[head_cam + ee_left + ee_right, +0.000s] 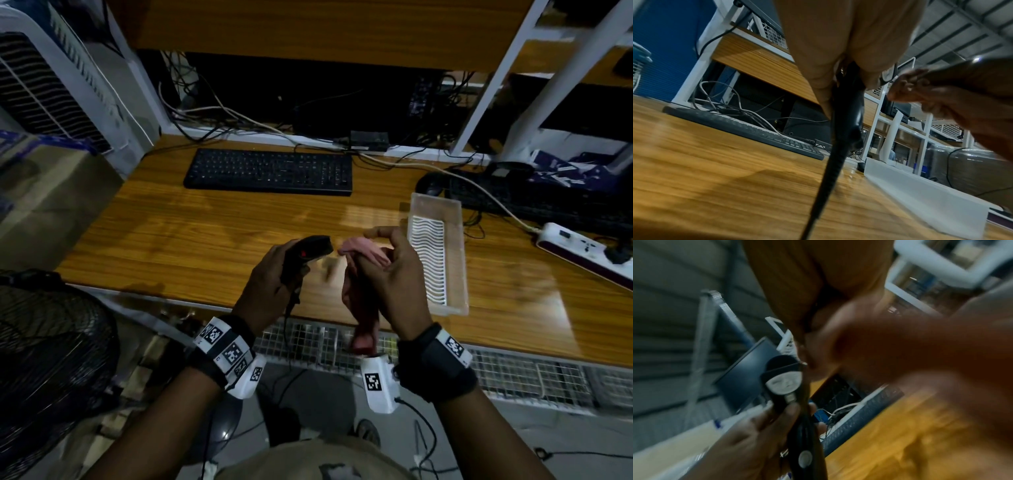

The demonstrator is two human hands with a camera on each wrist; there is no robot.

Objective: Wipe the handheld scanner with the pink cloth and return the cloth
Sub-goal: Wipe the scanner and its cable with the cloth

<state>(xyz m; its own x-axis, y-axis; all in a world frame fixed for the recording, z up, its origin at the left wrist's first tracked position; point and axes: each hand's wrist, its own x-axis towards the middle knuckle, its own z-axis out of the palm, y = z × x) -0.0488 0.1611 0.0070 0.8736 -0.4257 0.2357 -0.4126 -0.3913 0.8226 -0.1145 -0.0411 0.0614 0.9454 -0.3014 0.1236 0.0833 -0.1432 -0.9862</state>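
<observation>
My left hand point(274, 277) grips the handle of the black handheld scanner point(308, 250) above the near edge of the wooden desk point(171, 233). A small red light shows on the scanner's head, and its cable point(286, 325) hangs down past the desk edge. My right hand point(387, 274) holds the pink cloth point(363, 255) just right of the scanner head; part of the cloth hangs below the hand. Scanner and cloth are a short gap apart. In the right wrist view the scanner point(783, 382) shows a white label, held by the left hand point(756, 431); that view is blurred.
A clear plastic tray point(459, 246) with a white ribbed insert lies right of my right hand. A black keyboard point(270, 171) sits further back, a second keyboard point(513, 198) and a white power strip point(575, 246) at right. A black fan point(44, 342) stands at lower left.
</observation>
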